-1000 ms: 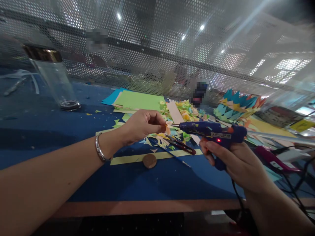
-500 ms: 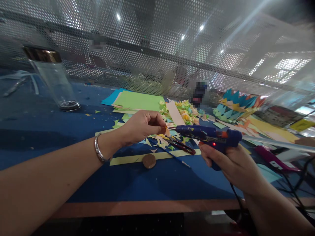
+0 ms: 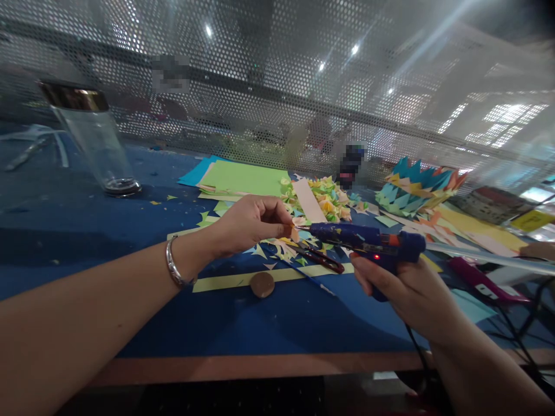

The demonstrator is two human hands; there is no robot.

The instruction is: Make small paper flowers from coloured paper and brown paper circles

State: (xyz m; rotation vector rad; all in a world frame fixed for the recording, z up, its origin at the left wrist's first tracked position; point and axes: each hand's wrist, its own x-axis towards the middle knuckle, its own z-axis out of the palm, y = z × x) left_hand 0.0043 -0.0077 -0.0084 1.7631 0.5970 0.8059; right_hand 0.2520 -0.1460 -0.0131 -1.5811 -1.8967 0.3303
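My left hand (image 3: 255, 224) pinches a small orange paper piece (image 3: 295, 233) between thumb and fingertips. In my right hand (image 3: 407, 289) is a blue hot glue gun (image 3: 347, 233), its red light lit and a long clear glue stick (image 3: 481, 255) coming out of its back. The metal nozzle points left and meets the paper piece or lies just beside it; I cannot tell which. Below and behind the hands are paper scraps (image 3: 260, 251), a dark red-handled cutter (image 3: 323, 258), a thin blue stick (image 3: 310, 277) and a round brown disc (image 3: 262, 285).
Green and blue paper sheets (image 3: 247, 176) lie behind my left hand, beside a heap of folded paper pieces (image 3: 329, 199). A glass bottle (image 3: 95, 141) stands at left. To the right are a zigzag paper crown (image 3: 420, 185), a magenta object (image 3: 485, 281) and black cables (image 3: 524, 329).
Almost nothing differs. The glue gun has tilted or shifted down very slightly, while my left hand holds the paper piece in the same place.
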